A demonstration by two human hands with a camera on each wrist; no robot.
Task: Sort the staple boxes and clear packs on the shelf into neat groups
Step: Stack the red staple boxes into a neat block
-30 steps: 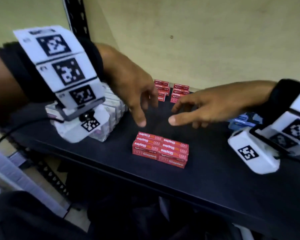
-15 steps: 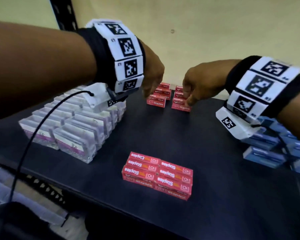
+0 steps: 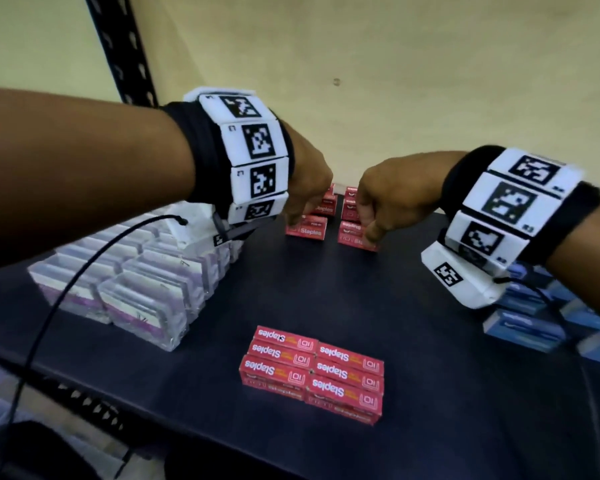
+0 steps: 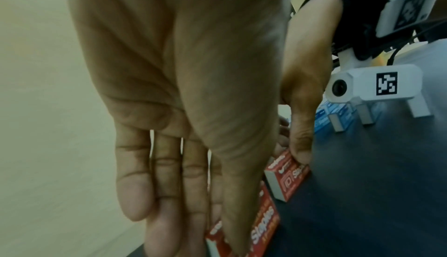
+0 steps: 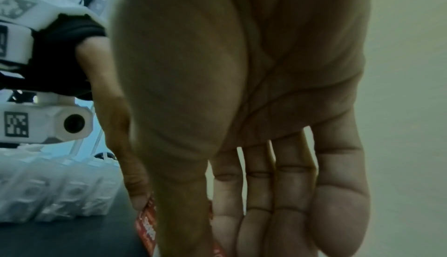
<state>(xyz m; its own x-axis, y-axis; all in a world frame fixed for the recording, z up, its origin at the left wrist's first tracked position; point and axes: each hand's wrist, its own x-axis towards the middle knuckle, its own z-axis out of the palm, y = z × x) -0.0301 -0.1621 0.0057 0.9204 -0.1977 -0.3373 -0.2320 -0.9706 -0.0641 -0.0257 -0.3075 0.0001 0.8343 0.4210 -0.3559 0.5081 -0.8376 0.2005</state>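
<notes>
At the back of the dark shelf (image 3: 413, 358), toward twelve o'clock in the head view, both hands are down on two short columns of red staple boxes by the wall. The left hand (image 3: 305, 188) has its thumb on the near side and its fingers over the far side of the left red column (image 3: 307, 227); the left wrist view shows the thumb (image 4: 241, 203) laid along a box face and the fingers (image 4: 135, 184) reaching down behind, so it is pinching a box. The right hand (image 3: 385, 199) grips the right red column (image 3: 352, 233) likewise, its thumb tip pressed on the front box.

A tidy block of six red boxes (image 3: 312, 372) lies at six o'clock near the front edge. The clear packs (image 3: 142, 285) stand in rows at nine o'clock, and the blue boxes (image 3: 527, 327) sit at three o'clock, partly hidden by the right wrist.

The step in hand looks like gathering the stray red boxes from the back to join the front block. How many boxes each hand holds I cannot tell. The next move calls for lifting or sliding both sets toward six o'clock, squeezing evenly so stacked boxes do not slip apart, then setting them flush against the block with labels aligned. The clear and blue groups seem settled already.
</notes>
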